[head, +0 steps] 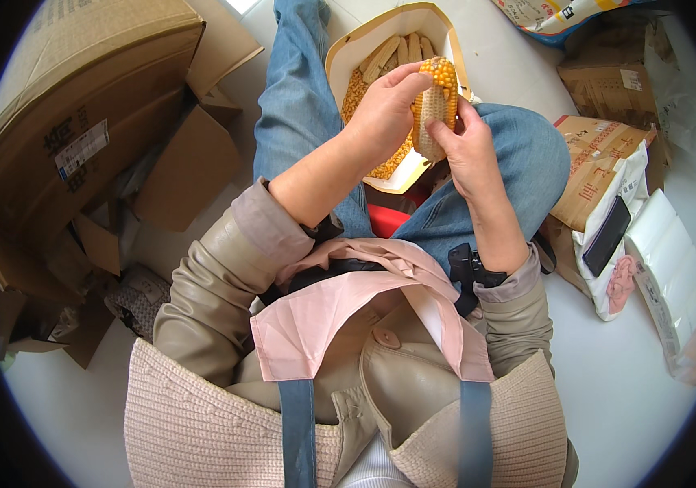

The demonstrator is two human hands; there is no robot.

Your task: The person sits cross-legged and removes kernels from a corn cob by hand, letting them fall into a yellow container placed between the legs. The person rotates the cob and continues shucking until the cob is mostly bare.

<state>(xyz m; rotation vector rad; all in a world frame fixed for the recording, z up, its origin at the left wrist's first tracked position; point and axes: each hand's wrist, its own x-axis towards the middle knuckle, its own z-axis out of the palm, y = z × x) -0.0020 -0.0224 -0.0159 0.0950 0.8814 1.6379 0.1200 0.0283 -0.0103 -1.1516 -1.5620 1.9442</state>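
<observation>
Both hands grip one ear of dried corn (436, 116), held upright above a box. Its near face is stripped to the pale cob, while yellow kernels stay along the sides and top. My left hand (389, 107) holds its upper left side, thumb near the top kernels. My right hand (468, 146) supports the lower right, thumb pressed on the bare cob. Below is an open cardboard box (338, 58) with a white inside. Loose yellow kernels (355, 94) lie in it, and several bare cobs (382, 56) are heaped at its far end.
Large cardboard boxes (134, 67) with open flaps stand at left. At right are a taped carton (592, 158), a black smartphone (608, 236) on white packaging, and a plastic-wrapped white pack (668, 268). A printed sack (558, 15) lies at the far right. My jeans-clad legs (296, 116) flank the box.
</observation>
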